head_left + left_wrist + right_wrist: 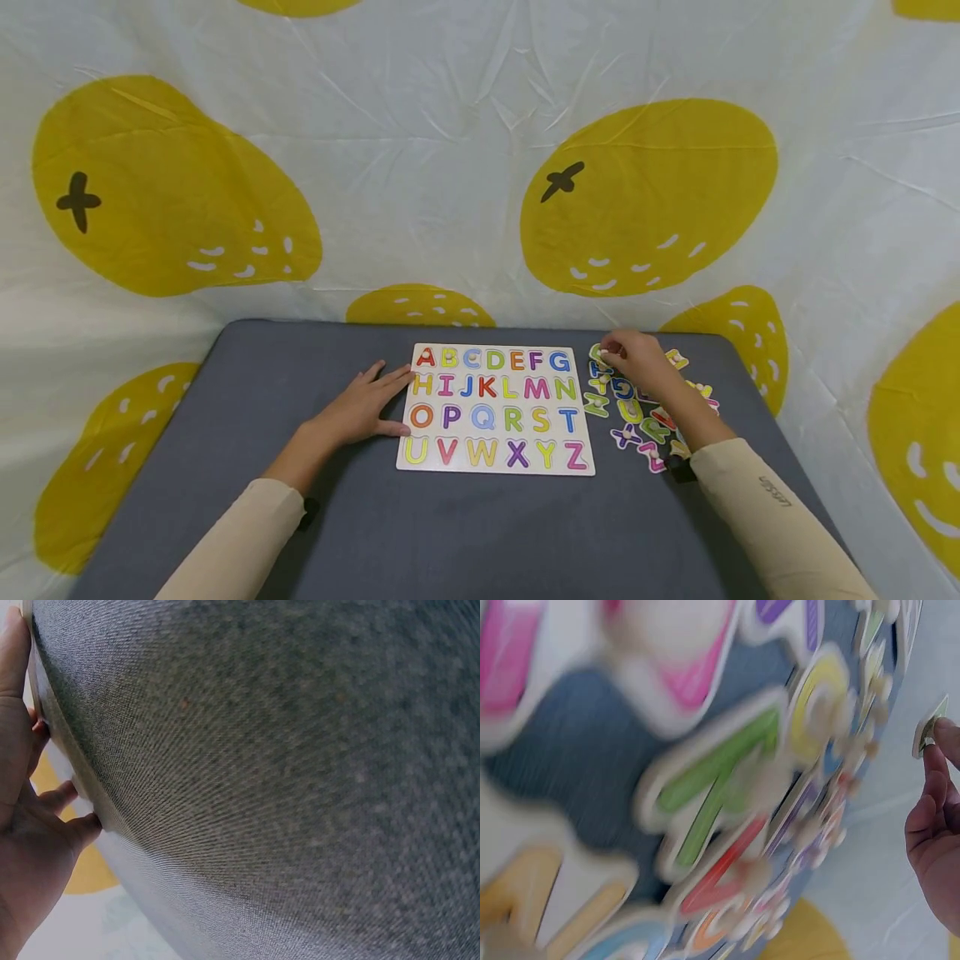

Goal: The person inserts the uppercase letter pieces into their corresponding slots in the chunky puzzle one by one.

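A white alphabet puzzle board lies flat on the table, its colored letters in rows from A to Z. Knobs stand on the A, B and C at the top left. My left hand lies beside the board with fingers spread, thumb and fingertips at its left edge. My right hand pinches a green letter piece, raised above the others in the right wrist view. Several loose knobbed letter pieces, among them a green R, spread under and around the right hand, which hides part of them.
The dark grey table carries the board and loose letters. Behind it hangs a pale cloth printed with yellow fruit. In the heap's lower part lie a purple X piece and a pink Z piece.
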Motion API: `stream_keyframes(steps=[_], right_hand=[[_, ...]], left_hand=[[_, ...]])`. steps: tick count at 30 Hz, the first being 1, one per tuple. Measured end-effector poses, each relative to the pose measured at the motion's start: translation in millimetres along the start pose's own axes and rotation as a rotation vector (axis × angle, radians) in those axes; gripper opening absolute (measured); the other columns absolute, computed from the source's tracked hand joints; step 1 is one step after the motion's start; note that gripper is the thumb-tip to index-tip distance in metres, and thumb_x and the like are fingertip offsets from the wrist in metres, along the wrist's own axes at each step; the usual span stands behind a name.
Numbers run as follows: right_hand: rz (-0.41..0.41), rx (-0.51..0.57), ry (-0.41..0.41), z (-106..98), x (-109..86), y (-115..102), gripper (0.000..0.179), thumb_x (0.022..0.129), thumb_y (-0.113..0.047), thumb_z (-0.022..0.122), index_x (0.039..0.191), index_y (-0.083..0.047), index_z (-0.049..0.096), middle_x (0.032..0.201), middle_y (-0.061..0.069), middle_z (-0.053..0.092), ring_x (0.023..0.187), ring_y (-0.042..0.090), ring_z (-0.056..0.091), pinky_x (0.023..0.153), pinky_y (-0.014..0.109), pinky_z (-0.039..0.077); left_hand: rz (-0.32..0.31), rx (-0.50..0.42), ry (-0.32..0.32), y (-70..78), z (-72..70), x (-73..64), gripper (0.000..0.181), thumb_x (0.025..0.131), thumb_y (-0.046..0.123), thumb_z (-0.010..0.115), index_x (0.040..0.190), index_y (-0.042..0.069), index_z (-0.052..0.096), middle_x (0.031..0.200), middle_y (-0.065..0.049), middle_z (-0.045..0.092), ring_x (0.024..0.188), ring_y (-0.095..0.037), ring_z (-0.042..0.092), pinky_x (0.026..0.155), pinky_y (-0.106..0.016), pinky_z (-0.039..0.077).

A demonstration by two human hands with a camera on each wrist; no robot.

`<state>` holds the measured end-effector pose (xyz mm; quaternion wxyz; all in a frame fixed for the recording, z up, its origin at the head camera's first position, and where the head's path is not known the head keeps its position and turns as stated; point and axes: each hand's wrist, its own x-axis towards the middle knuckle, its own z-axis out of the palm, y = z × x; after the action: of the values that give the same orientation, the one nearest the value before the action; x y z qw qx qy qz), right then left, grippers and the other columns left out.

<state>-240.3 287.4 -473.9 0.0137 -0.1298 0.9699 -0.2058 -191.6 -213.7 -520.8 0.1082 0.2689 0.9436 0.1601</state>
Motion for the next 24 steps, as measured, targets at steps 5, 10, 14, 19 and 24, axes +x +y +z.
stream_keyframes(steps=[5,10,14,19,24], right_hand=[[-0.037,0.031,-0.024,11.1,6.8,-24.8,0.014,0.099,-0.018,0.071,0.106,-0.006,0.073,0.092,0.007,0.07,0.079,0.021,0.059,0.073,0.04,0.05],[-0.084,0.076,-0.019,27.2,17.2,-47.5,0.013,0.098,-0.021,0.074,0.102,-0.009,0.075,0.088,0.003,0.07,0.076,0.016,0.059,0.071,0.035,0.051],[-0.106,0.094,-0.025,39.3,27.2,-64.7,0.013,0.097,-0.023,0.075,0.099,-0.01,0.075,0.087,0.002,0.07,0.078,0.016,0.061,0.072,0.036,0.052],[-0.111,0.09,-0.035,50.8,40.1,-86.7,0.012,0.096,-0.022,0.076,0.096,-0.01,0.075,0.086,0.002,0.07,0.079,0.017,0.061,0.074,0.036,0.052],[-0.088,0.065,-0.071,60.1,50.0,-107.3,0.013,0.097,-0.023,0.075,0.093,-0.011,0.074,0.084,0.001,0.069,0.075,0.015,0.059,0.071,0.031,0.051]], left_hand=[[-0.001,-0.012,0.0,0.5,0.6,-0.6,0.101,0.084,0.061,0.076,0.164,0.019,0.031,0.17,-0.004,0.03,0.157,-0.049,0.016,0.121,-0.072,0.019],[0.016,-0.018,0.011,-0.3,0.6,-0.9,0.1,0.085,0.058,0.077,0.164,0.017,0.032,0.17,-0.005,0.031,0.156,-0.051,0.017,0.119,-0.073,0.02],[0.024,-0.025,0.013,0.8,-1.0,-1.2,0.1,0.084,0.058,0.078,0.163,0.016,0.033,0.17,-0.006,0.031,0.155,-0.052,0.017,0.119,-0.074,0.02],[0.023,-0.023,0.017,2.0,-1.4,-1.1,0.1,0.085,0.058,0.077,0.163,0.016,0.033,0.17,-0.007,0.031,0.155,-0.052,0.018,0.118,-0.074,0.02],[0.024,-0.018,0.026,2.7,-0.5,-1.9,0.1,0.084,0.058,0.078,0.163,0.015,0.034,0.169,-0.008,0.032,0.155,-0.053,0.019,0.118,-0.075,0.021]])
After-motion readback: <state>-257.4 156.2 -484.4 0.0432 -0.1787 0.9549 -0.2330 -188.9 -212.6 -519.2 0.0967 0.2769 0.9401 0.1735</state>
